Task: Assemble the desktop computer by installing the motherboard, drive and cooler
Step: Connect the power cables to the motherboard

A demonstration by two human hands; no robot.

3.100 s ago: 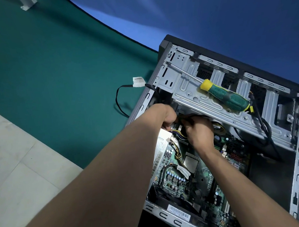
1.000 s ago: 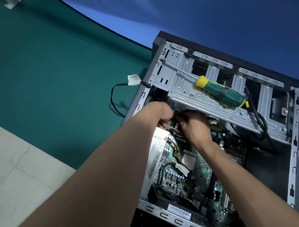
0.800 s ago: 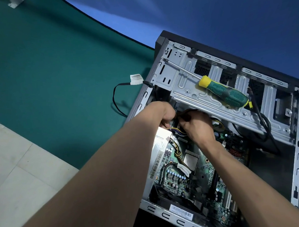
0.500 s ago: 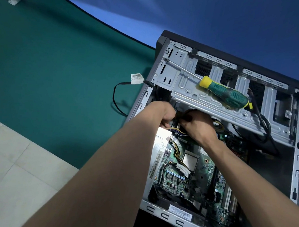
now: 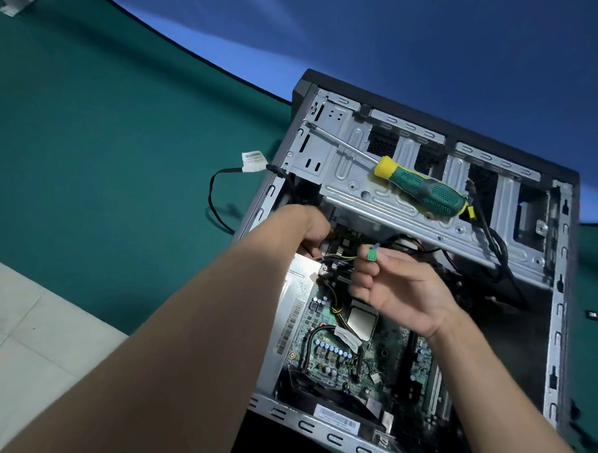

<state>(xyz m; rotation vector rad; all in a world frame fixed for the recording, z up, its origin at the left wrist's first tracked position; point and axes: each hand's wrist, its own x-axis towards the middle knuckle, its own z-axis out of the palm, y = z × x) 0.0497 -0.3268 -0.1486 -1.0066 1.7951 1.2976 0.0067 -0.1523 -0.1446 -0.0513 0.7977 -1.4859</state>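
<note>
Since the earlier frames, our right hand has come up out of the wiring and turned palm-up; it now pinches a small green plug between thumb and fingertip, with its thin lead trailing back under the drive cage. Our left hand stays low at the case's 10 o'clock corner, fingers curled on the yellow-and-black wires.

We judge the plug is lifted clear so its face can be read before seating, while the left hand holds the wire bundle aside.

The motherboard already lies in the case, its bare CPU at centre with no cooler on it. The screwdriver rests on the cage at 12 o'clock, parked within reach.

Room is tight: the cage's lower edge overhangs the board's upper end, and wires cross the gap. Open room lies toward 5 o'clock, over the board's lower half. A black cable hangs outside the case wall at 10 o'clock, its white tag over the green mat.
</note>
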